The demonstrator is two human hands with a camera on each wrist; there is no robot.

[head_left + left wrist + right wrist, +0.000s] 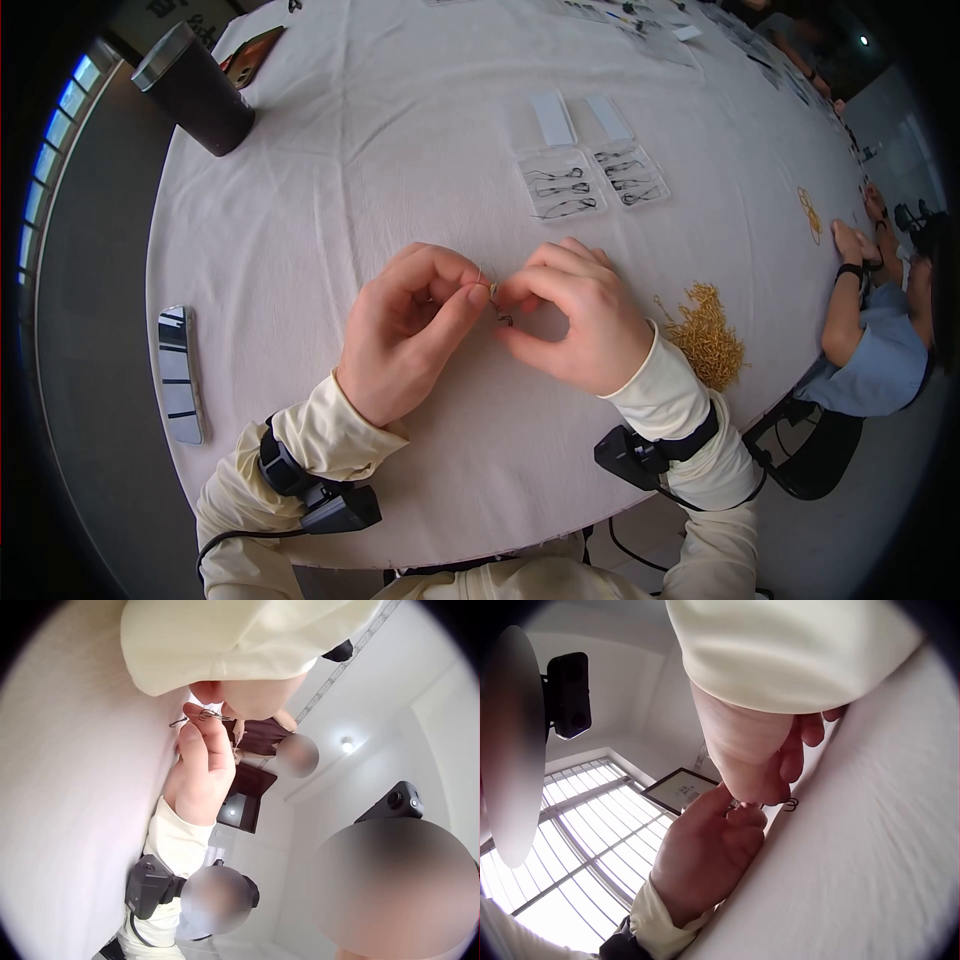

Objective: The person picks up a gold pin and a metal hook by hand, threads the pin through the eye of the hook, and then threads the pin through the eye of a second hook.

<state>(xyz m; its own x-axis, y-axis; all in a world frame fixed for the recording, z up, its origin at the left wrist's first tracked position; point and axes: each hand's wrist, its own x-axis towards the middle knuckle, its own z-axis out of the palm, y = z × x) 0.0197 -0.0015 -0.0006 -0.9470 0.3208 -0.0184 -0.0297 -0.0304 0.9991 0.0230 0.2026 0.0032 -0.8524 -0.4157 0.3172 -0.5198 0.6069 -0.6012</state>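
Over the tablecloth, my left hand (405, 335) pinches a thin pale cord between thumb and index fingertip. The cord runs to a small dark hook (504, 320) hanging between the two hands. My right hand (580, 315) has its fingers curled, with index fingertip and thumb on the hook and cord. Close over the cloth in the right wrist view, the hook's curved prongs (791, 804) stick out below the fingers. The left wrist view shows thin looped wire (204, 715) at the right fingertips. Fingers hide part of the piece.
Beside my right wrist lies a heap of gold chain (708, 340). Two clear plastic boxes (560, 185) hold several dark looped pieces. A phone (181, 375) lies at the left edge, a dark tumbler (195, 90) at the back left. Another person (875, 340) sits at the right.
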